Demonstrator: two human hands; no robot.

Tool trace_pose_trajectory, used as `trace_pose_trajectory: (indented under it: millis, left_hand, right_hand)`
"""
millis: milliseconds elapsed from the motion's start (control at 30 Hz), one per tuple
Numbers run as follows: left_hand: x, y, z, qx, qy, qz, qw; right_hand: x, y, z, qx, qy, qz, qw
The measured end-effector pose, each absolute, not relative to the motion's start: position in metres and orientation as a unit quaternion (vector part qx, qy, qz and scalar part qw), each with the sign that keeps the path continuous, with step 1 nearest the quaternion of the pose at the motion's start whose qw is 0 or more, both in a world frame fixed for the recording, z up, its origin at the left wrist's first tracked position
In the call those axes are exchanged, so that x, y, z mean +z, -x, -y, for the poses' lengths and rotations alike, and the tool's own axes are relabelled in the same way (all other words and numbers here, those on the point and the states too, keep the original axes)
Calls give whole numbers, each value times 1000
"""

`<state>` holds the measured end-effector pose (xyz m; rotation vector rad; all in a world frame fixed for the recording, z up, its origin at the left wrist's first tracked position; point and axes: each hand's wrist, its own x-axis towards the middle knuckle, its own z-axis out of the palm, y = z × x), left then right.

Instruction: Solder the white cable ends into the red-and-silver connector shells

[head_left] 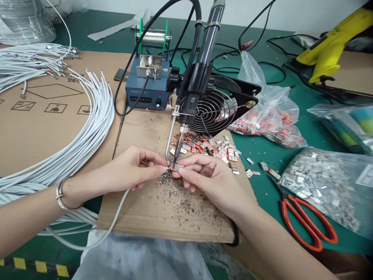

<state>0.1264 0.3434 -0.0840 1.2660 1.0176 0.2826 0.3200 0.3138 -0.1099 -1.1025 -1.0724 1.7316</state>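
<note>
My left hand (140, 168) pinches the end of a white cable (118, 212), which loops down and away to the left. Between the thumb and fingers of my right hand (205, 175) is a small metal USB connector (178, 167). Cable end and connector meet under the dark tip of a mounted soldering iron (190, 97). A thin metal feed tube (171, 140) comes down beside the tip. Loose connectors (198, 144) with orange parts lie behind my right hand, on the cardboard (140, 221), which is strewn with dark crumbs.
A blue feeder box (140, 91) with a solder spool (153, 39) stands behind. Right of it are a black fan (214, 111), bags of connectors (323, 186) and red-handled scissors (305, 221). A white cable bundle (96, 136) curves along the left.
</note>
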Motion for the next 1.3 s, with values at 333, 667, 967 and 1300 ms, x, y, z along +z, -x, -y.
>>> trace_pose_trajectory:
  millis: [333,667,967,1300]
  left_hand:
    - [-83,-126,-344,123,-571,-452,674]
    - [-85,-127,-344,124,-573,-438,682]
    - [-86,-128,-345,116,-579,-458,664]
    - [-88,-126,-346,119,-583,-449,667]
  right_hand:
    - [-109,-318,-314,681,437,427,404]
    - [-109,-320,-313,666,459,435,395]
    - [-109,-319,-315,661,466,445,385]
    - [-108,-318,-314,660,466,444,387]
